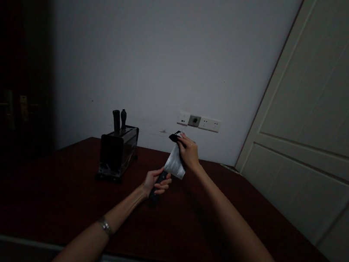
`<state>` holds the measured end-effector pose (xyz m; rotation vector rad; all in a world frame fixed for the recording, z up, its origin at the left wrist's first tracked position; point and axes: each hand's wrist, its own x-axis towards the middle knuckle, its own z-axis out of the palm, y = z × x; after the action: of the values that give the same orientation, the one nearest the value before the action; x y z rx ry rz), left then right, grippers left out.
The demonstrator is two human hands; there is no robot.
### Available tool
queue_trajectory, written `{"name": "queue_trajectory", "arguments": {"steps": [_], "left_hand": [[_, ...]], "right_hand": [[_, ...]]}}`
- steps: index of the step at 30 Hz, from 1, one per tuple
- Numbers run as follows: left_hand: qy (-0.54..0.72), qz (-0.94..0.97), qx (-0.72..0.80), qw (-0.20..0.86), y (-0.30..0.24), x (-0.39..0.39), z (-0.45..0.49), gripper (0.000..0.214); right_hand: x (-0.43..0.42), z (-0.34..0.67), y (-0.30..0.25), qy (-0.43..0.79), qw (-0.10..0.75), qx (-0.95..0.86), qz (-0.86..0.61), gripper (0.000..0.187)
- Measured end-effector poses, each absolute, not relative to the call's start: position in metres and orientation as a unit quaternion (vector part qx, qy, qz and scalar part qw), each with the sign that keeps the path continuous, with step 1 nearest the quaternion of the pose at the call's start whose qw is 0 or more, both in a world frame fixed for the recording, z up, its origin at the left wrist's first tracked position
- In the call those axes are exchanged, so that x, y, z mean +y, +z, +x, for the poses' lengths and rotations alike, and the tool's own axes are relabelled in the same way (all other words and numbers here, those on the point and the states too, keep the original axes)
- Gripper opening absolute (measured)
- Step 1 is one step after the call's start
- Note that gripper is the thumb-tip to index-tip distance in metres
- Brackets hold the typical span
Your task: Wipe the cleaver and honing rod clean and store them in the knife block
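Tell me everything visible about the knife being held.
The knife is a cleaver with a broad, rectangular, pale metal blade and a dark handle. It is held above the dark red table, blade pointing up and tilted slightly right. The left hand grips the handle; the right hand presses a dark cloth against the blade's top end.

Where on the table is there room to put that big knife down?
The table is bare right of the cleaver and cloth, out to the edge by the door, and on the near left, between the knife block and the front edge. Crowded only at the back left, around the block.
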<state>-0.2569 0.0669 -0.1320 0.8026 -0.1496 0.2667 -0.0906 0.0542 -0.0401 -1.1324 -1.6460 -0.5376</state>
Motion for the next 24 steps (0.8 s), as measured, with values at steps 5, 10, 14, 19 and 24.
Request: {"name": "queue_trajectory", "arguments": {"steps": [5,10,14,19,24], "left_hand": [[0.150,0.378,-0.063,0.911,-0.130,0.068,-0.258,0.028],[0.112,0.396,-0.047,0.910,-0.130,0.064,-0.256,0.029],[0.122,0.392,-0.032,0.911,-0.129,0.064,-0.256,0.033],[0.126,0.390,-0.025,0.912,-0.127,0.062,-0.257,0.037],[0.128,0.388,-0.022,0.913,-0.126,0.065,-0.259,0.038]], "right_hand": [[0.050,-0.097,-0.046,-0.197,0.471,-0.739,-0.440,0.025],[0.053,-0.081,-0.037,-0.235,0.547,-0.651,-0.470,0.023],[0.045,-0.090,-0.056,-0.226,0.522,-0.684,-0.456,0.023],[0.048,-0.082,-0.052,-0.215,0.519,-0.691,-0.455,0.022],[0.052,-0.088,-0.056,-0.205,0.550,-0.668,-0.458,0.023]]}}
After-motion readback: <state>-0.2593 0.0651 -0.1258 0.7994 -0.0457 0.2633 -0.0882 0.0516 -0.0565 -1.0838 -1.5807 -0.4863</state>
